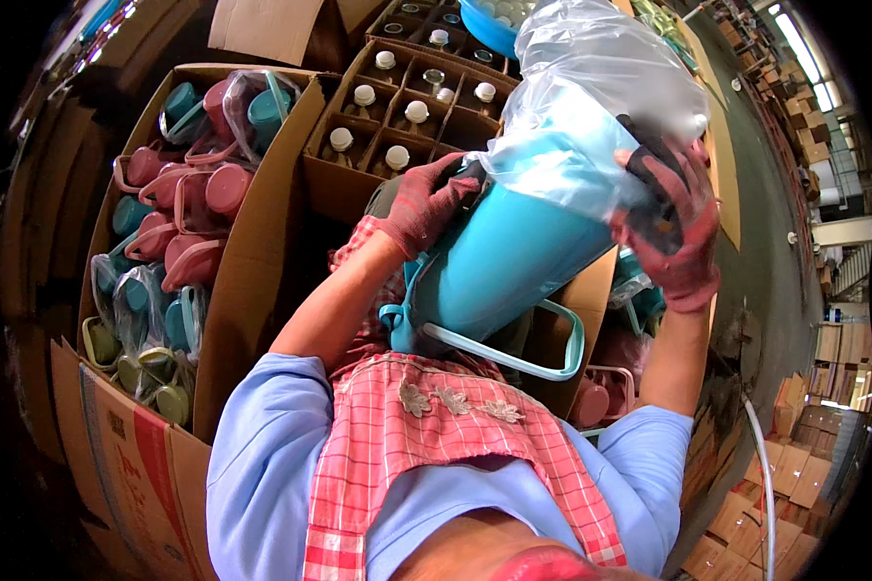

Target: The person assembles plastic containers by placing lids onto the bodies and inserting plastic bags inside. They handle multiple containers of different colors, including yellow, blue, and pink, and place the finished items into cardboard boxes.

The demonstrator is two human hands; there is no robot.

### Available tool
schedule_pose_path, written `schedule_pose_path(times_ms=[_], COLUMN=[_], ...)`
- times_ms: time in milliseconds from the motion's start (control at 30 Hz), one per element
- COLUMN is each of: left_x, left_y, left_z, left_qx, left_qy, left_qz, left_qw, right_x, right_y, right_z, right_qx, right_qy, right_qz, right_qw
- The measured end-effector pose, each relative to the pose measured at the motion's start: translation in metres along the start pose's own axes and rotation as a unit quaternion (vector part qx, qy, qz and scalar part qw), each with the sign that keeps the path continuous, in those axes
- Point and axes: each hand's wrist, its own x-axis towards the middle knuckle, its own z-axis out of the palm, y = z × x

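A large teal plastic jug with a pale blue loop handle lies tilted across my lap, its far end inside a clear plastic bag. My left hand, in a dark red work glove with black fingers, is closed on the bag's edge at the jug's left side. On the other side my right hand, gloved the same way, rests against the bag with its fingers spread. Its fingertips are partly blurred, and some of the bag's far part is smeared.
At left stands an open carton of pink, teal and green jugs, some bagged. Ahead, a divided carton holds clear bottles with white caps. A blue basin sits beyond it. More jugs lie at my right, and stacked boxes stand across the floor.
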Motion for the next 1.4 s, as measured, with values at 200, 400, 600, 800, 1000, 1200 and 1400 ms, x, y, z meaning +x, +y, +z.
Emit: schedule_pose_path(times_ms=[200, 400, 600, 800, 1000, 1200, 1400], left_x=[0.002, -0.007, -0.011, -0.019, -0.023, -0.022, -0.026], left_y=[-0.004, 0.017, 0.028, 0.027, 0.034, 0.036, 0.035], left_z=[0.005, 0.014, 0.017, 0.031, 0.033, 0.03, 0.029], left_qx=[-0.001, 0.009, 0.009, -0.029, -0.009, 0.057, 0.015], left_qy=[-0.034, -0.076, -0.091, -0.11, -0.125, -0.123, -0.115], left_qz=[0.099, 0.096, 0.115, 0.178, 0.13, 0.172, 0.151], left_qw=[0.995, 0.992, 0.989, 0.977, 0.984, 0.976, 0.982], right_x=[0.021, 0.032, -0.007, -0.058, -0.057, -0.071, -0.079], right_y=[0.065, 0.131, 0.137, 0.094, 0.067, 0.08, 0.09], right_z=[0.003, 0.006, 0.069, 0.159, 0.162, 0.176, 0.187], right_qx=[0.316, 0.098, 0.058, 0.315, 0.236, 0.107, 0.117], right_qy=[0.057, -0.002, -0.204, -0.244, -0.166, -0.12, -0.109], right_qz=[0.176, 0.246, 0.335, 0.259, 0.302, 0.398, 0.467], right_qw=[0.931, 0.964, 0.918, 0.88, 0.909, 0.903, 0.869])
